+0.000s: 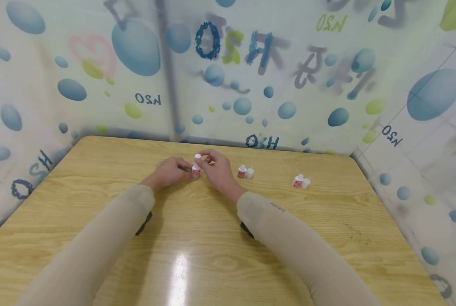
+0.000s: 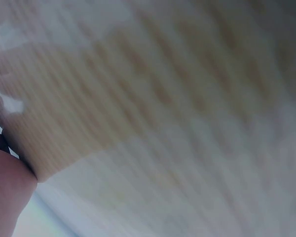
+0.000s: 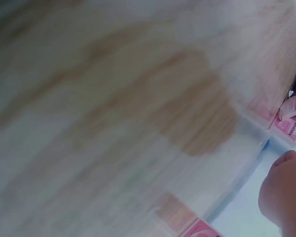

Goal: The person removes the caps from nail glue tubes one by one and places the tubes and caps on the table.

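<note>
A small white bottle with a red-and-white label [image 1: 196, 171] stands upright on the wooden table between both hands. My left hand [image 1: 170, 171] holds it low from the left side, fingertips at the label. From the right, my right hand [image 1: 218, 169] pinches a white cap [image 1: 197, 157] between thumb and fingers at the top of that bottle. In the right wrist view, part of the label [image 3: 288, 128] shows beside the left fingertips [image 3: 293, 106]. Only part of the left hand [image 2: 10, 190] enters the left wrist view, at its left edge.
Right of my hands stands a second labelled bottle [image 1: 242, 171] with a loose white cap [image 1: 250, 173] beside it. Farther right is a third bottle [image 1: 298, 181], also with a white cap [image 1: 306, 183] next to it. A patterned curtain [image 1: 220, 106] hangs behind the table [image 1: 220, 255].
</note>
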`<control>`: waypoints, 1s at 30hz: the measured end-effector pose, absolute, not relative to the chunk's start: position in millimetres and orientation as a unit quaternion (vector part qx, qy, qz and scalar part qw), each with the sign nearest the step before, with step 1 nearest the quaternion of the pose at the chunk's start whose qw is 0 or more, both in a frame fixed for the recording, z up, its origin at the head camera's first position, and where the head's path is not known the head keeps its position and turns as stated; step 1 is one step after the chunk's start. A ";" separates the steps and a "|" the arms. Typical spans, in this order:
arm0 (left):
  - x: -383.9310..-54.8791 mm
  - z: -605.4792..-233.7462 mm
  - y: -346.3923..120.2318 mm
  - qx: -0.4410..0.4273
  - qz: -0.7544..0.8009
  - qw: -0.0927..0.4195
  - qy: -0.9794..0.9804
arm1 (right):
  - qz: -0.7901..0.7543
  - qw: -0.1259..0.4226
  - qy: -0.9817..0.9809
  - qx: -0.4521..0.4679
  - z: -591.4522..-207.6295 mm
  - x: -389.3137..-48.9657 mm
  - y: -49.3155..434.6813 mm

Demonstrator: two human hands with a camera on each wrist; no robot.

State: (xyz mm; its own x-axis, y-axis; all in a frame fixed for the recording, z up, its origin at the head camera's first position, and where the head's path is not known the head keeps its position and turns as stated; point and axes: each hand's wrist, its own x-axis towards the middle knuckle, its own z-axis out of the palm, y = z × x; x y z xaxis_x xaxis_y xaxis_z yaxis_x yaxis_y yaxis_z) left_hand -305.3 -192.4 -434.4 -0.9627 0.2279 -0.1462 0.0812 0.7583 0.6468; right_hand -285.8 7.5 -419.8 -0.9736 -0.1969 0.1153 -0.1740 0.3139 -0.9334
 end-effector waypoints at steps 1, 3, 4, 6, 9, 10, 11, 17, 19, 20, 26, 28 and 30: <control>-305.3 -434.6 -192.5 0.083 0.338 0.108 0.931 | -0.576 0.009 0.810 -0.114 -419.9 -286.0 7.6; -305.4 -435.2 -193.1 0.083 0.339 0.108 0.931 | -0.577 0.007 0.809 -0.112 -419.9 -286.3 7.9; -305.3 -435.6 -193.3 0.082 0.339 0.107 0.931 | -0.578 0.006 0.808 -0.112 -419.7 -286.3 7.9; -305.0 -436.0 -193.6 0.081 0.339 0.107 0.931 | -0.579 0.005 0.807 -0.112 -419.0 -286.0 7.9; -304.6 -436.4 -193.4 0.080 0.339 0.105 0.932 | -0.583 0.002 0.805 -0.112 -417.8 -284.8 8.3; -304.6 -436.3 -193.3 0.080 0.338 0.104 0.932 | -0.584 0.000 0.804 -0.111 -417.5 -284.4 8.4; -304.6 -436.2 -193.2 0.080 0.338 0.104 0.932 | -0.586 -0.002 0.803 -0.111 -417.4 -284.2 8.6; -304.6 -436.3 -192.5 0.077 0.336 0.107 0.933 | -0.593 -0.014 0.798 -0.108 -416.7 -282.6 9.4; -304.5 -436.4 -192.3 0.076 0.336 0.109 0.932 | -0.595 -0.013 0.796 -0.106 -416.9 -282.5 9.5; -304.5 -436.4 -192.2 0.076 0.336 0.110 0.932 | -0.596 -0.013 0.795 -0.106 -416.9 -282.5 9.6; -304.7 -435.9 -191.9 0.075 0.339 0.114 0.931 | -0.601 -0.012 0.794 -0.094 -415.9 -282.9 10.1; -304.8 -435.8 -191.8 0.075 0.341 0.115 0.930 | -0.600 -0.014 0.795 -0.087 -415.7 -283.3 10.3; -304.8 -435.9 -191.9 0.076 0.343 0.114 0.929 | -0.598 -0.017 0.798 -0.078 -415.9 -284.0 10.5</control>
State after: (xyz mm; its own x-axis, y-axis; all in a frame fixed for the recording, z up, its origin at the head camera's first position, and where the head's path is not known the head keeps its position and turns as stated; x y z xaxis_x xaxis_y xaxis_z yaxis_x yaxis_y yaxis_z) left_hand -304.8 -191.9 -435.9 -0.9624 0.2190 -0.1608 0.0623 0.7539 0.6540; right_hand -284.0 10.5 -415.9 -0.9873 -0.1046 0.1196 -0.1441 0.2726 -0.9513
